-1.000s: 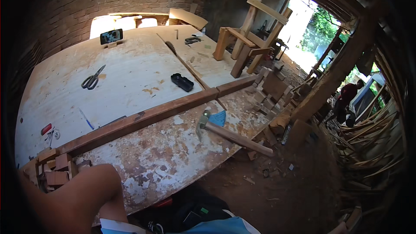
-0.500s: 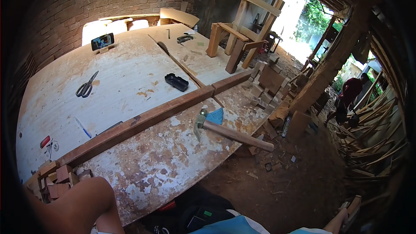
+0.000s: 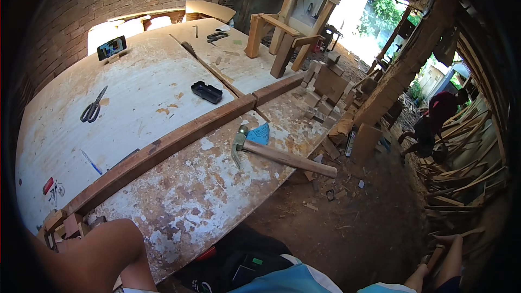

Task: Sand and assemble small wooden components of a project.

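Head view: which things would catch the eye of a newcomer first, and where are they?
Probably the claw hammer, lying on the paint-flecked near board with its handle sticking out past the edge. Next, the wooden chair-like frame at the far right end of the pale table. Further back, at upper right, a bright opening with greenery stands out against the dim surroundings.
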Available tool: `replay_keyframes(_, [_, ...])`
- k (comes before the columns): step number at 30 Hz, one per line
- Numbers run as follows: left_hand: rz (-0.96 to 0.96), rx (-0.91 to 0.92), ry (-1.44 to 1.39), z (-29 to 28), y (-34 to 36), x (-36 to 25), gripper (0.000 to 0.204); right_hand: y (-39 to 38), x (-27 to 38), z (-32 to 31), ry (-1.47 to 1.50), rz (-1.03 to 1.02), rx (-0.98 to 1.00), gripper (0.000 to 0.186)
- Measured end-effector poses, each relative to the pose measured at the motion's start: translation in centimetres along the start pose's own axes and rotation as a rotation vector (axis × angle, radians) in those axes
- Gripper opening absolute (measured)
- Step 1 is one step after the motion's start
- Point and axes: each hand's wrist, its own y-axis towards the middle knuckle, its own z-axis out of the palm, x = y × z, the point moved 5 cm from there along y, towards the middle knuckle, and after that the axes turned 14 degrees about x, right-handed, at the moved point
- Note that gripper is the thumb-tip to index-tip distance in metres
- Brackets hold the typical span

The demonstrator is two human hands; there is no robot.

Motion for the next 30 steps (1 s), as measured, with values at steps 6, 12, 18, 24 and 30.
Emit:
replay_keyframes(6, [-0.009, 0.006, 0.001, 0.1, -0.1, 0.3, 0.043, -0.1, 0.9, -1.2, -0.029, -0.023, -0.027, 0.047])
replay_keyframes(12, [-0.016, 0.006, 0.032, 0.2, 0.2, 0.3, 0.042, -0.6, 1.0, -3.0, -0.028, -0.030, -0.082, 0.047])
replay_keyframes(18, [-0.012, 0.010, 0.033, 0.3, 0.8, -0.2, 0.042, 0.0, -0.5, -3.9, -0.004, 0.002, -0.114, 0.047])
replay_keyframes(24, [-0.022, 0.021, 0.046, 0.2, 1.1, -0.8, 0.041, -1.0, -3.3, -6.4, 0.047, 0.055, -0.232, 0.047])
replay_keyframes(30, [-0.033, 0.035, 0.073, -0.8, 1.4, -1.2, 0.040, -4.4, -8.1, -11.0, 0.163, 0.167, -0.452, 0.047])
